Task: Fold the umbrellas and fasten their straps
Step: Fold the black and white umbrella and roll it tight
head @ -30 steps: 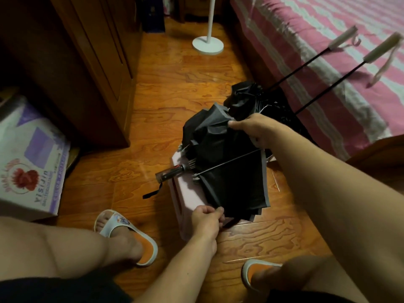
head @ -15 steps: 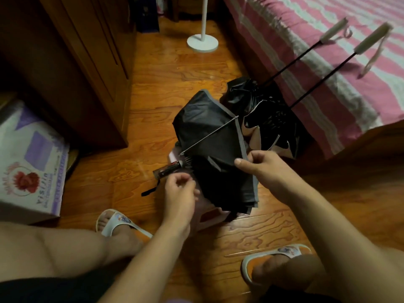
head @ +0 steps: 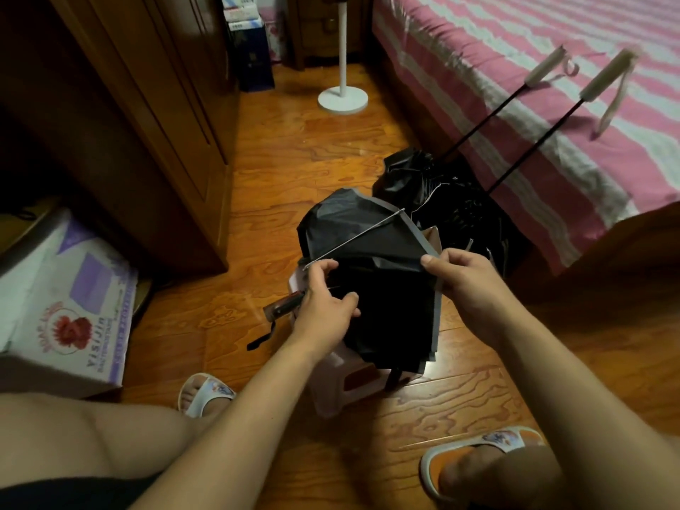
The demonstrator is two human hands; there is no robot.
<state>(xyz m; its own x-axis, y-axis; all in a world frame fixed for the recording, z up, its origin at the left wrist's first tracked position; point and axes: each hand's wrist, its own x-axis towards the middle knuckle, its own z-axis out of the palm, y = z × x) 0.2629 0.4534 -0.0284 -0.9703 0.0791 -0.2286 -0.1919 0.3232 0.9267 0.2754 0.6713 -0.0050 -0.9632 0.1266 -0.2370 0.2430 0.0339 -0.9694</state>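
Three umbrellas appeared: one black umbrella at centre on a pink stool, and two farther right, leaning on the striped bed. Left hand pinched a silver rib; right hand pinched the grey-edged, half-collapsed canopy. A cardboard box lay left.

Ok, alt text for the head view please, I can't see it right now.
Both hands hold a black umbrella over a pink stool: left hand at a metal rib, right hand pinching the canopy edge. Two more umbrellas lean against the bed.
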